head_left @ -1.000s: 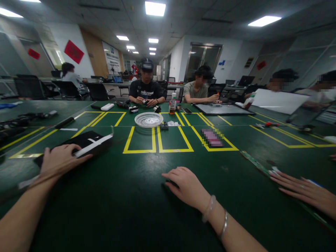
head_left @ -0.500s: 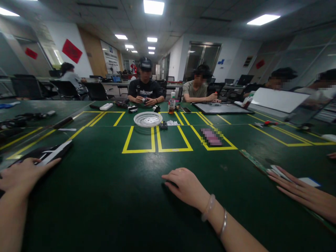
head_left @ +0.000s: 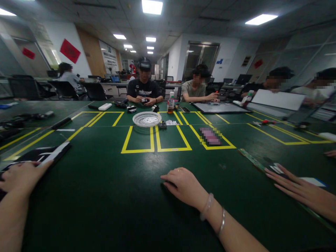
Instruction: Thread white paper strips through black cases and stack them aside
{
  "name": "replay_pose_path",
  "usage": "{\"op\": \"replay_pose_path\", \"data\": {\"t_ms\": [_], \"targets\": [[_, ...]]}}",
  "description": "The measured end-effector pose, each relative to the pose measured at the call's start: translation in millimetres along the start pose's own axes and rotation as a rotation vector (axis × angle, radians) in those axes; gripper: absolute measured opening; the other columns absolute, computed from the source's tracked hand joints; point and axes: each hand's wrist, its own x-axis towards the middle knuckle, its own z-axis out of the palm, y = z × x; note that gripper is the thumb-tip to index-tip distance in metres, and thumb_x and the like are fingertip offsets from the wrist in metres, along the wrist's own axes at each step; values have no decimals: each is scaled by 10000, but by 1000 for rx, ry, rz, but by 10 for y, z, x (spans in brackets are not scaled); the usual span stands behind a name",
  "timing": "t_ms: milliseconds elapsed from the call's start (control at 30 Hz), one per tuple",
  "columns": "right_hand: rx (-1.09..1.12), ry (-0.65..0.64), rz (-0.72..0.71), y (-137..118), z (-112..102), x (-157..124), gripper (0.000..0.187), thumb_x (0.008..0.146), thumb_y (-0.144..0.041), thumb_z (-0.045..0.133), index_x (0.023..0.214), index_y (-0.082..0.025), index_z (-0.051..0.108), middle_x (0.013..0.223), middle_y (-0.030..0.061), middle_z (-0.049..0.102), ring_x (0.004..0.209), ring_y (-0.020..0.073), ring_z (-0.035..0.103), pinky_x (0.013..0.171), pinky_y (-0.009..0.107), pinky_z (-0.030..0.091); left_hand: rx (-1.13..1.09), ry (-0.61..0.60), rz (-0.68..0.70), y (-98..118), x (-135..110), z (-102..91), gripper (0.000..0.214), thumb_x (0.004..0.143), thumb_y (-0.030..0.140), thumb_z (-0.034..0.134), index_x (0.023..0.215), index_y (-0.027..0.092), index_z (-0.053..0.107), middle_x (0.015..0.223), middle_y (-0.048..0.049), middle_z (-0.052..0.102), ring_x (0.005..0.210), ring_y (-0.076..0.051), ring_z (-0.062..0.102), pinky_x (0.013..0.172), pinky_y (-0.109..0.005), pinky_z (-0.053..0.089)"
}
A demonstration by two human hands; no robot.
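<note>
My left hand [head_left: 22, 176] lies flat, fingers stretched out, on the near end of a black flat panel [head_left: 51, 154] with white strips, at the left edge of the green table [head_left: 118, 203]. My right hand [head_left: 183, 185] rests palm down on the mat in the middle. Its fingers are loosely bent and nothing shows in them. Two bracelets sit on that wrist.
Another person's hand [head_left: 301, 190] lies flat at the right by a white card [head_left: 313, 182] and a long green circuit strip [head_left: 252, 159]. Farther off are yellow taped boxes, a white fan grille [head_left: 146, 119] and a bottle [head_left: 171, 105]. Several people sit across the table.
My left hand has slid the black panel to the left and nearer to me. My right hand has stayed put. The other person's hand has shifted slightly.
</note>
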Motion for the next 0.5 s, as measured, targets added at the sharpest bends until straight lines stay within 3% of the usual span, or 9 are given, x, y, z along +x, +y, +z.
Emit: {"op": "replay_pose_path", "data": {"t_ms": [100, 167, 367, 500], "targets": [[7, 5, 0, 1, 0, -5, 255, 945, -229, 552, 1177, -254, 654, 1005, 16, 712, 931, 190, 641, 876, 360, 443, 124, 181, -75, -7, 25, 54, 950, 675, 846, 193, 1046, 129, 693, 794, -230, 656, 1166, -573, 441, 635, -552, 245], [6, 4, -2, 2, 4, -7, 259, 944, -229, 553, 1182, -255, 652, 1002, 17, 712, 925, 190, 643, 874, 361, 445, 153, 224, -32, 10, 17, 57, 917, 702, 815, 203, 1119, 141, 665, 728, -189, 642, 1115, -551, 488, 636, -518, 253], [9, 11, -8, 4, 15, -17, 253, 942, -228, 557, 1175, -250, 655, 995, 18, 714, 920, 189, 646, 869, 365, 444, -36, 148, 49, 126, -37, -4, 894, 701, 762, 376, 1243, 86, 593, 671, -122, 602, 980, -463, 586, 608, -388, 314], [14, 21, -8, 1, 5, -14, 265, 935, -218, 568, 1184, -249, 650, 1002, 14, 709, 927, 183, 641, 871, 364, 447, -145, 231, 233, 331, -75, -30, 884, 707, 800, 377, 1229, 121, 593, 804, -131, 674, 993, -438, 583, 614, -386, 292]]}}
